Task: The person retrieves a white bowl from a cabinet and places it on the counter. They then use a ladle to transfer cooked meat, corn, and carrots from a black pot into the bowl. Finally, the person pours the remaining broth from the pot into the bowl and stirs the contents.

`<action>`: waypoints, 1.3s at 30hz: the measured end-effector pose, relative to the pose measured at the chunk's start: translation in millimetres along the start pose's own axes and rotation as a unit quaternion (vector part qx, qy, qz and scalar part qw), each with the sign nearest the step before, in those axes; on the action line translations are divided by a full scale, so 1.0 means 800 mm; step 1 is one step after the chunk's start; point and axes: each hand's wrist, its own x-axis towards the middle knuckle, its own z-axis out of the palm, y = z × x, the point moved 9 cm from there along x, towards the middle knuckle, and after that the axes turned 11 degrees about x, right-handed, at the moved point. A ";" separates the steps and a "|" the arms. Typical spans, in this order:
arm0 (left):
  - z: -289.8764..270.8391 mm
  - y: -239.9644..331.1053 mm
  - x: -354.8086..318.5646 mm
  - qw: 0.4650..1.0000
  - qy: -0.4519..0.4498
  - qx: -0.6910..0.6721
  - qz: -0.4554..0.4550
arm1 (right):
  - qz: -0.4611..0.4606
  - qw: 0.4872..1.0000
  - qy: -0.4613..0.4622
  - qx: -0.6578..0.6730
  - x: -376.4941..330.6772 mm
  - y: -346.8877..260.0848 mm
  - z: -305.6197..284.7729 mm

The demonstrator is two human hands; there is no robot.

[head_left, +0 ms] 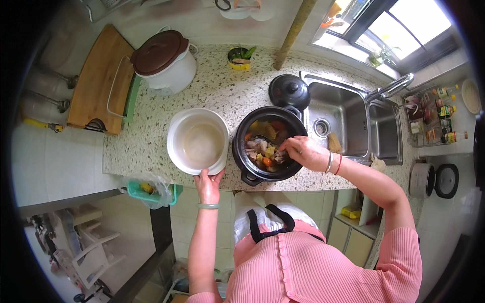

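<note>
A white round pot [198, 141] stands on the speckled counter, with only a little cloudy residue or liquid at its bottom. My left hand [208, 186] grips its near edge, thumb up against the rim. Right beside it is a black clay pot [246, 170] filled with a stew of meat chunks, carrot pieces and yellowish bits [267, 151] in broth. Over the right part of that stew, my right hand [306, 153] is closed with its fingertips down at the food. What the fingers pinch is hidden. The black lid [289, 93] lies behind the black pot.
The steel double sink [343, 118] with its tap [391, 87] is on the right. A white cooker with a brown lid [159, 52] and wooden cutting board [99, 83] stand back left. A small yellow bowl [239, 64] sits at the back; a bag-lined green bin [151, 192] hangs at the front edge.
</note>
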 end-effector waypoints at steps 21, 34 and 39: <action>-0.060 0.042 -0.004 0.981 -0.048 0.188 -0.029 | 0.202 0.935 0.102 0.273 -0.031 0.000 -0.068; -0.071 0.068 -0.001 0.954 0.081 0.265 0.112 | 0.184 0.933 0.146 0.272 -0.044 -0.013 -0.092; -0.061 0.075 -0.003 0.958 0.058 0.246 0.131 | 0.186 0.930 0.178 0.261 -0.046 -0.033 -0.116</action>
